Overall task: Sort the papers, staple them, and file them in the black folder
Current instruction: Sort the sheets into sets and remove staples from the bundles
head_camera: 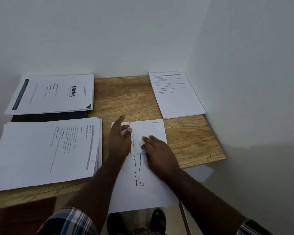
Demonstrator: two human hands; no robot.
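While sorting seems partly done, judging by separate piles, no stapling or filing evident yet. Three piles on the wooden surface (126, 99): blinkit pile (53, 94) at upper left of frame, thicker typed pile (46, 151) at lower left, thinner typed pile (175, 94) at upper right. Dark slab (49, 116) peeking out between the two left piles, lying under the blinkit pile; probably the black folder, closed, nothing visibly put in. No stapler anywhere in frame.

At centre, drawing sheet (139, 189) with a leg outline, hanging over the near edge of the surface. Smaller folded paper (139, 139) lying on its upper half. Left hand (120, 141) pinching the folded paper's left edge between thumb and curled fingers, index finger pointing away. Right hand (157, 150) flat, fingers straight, pressing down on the folded paper's right part.

Judged stage: early to middle, still handling loose sheets. Left to do: place these sheets in a pile, staple each set, open folder, file.
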